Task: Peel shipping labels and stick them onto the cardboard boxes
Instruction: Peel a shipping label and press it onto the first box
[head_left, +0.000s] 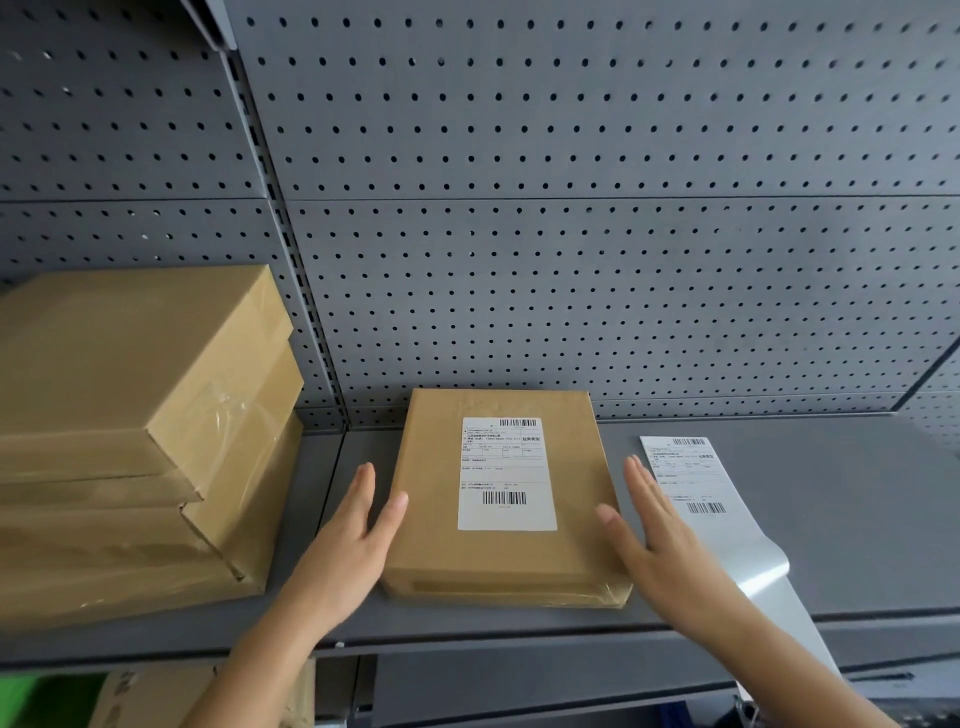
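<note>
Two-handed job, by the pose: probably squaring up or lifting away box, already wearing label on its top face. Sits mid-shelf near the front edge, apart from stack on the left and just beside strip on the right. Flanked by left hand at its left side and right hand at its right side, fingers of both straight and slightly spread, gripping nothing. Thumbs over the top face near the side edges; cannot tell whether pressing. To do it well: press both palms evenly inward, keep thumbs off label, and lift level rather than drag, sparing the taped front lip. Rub down any label corner that stands up first; none seen lifting. Mind strip beside the right forearm: hangs over the shelf edge and could be swept off. Lies flat, long axis running front to back, away from the wearer, turned only slightly. Label set along the same axis, print upright toward the wearer, with the large barcode at the near end and a smaller one at the far end.
</note>
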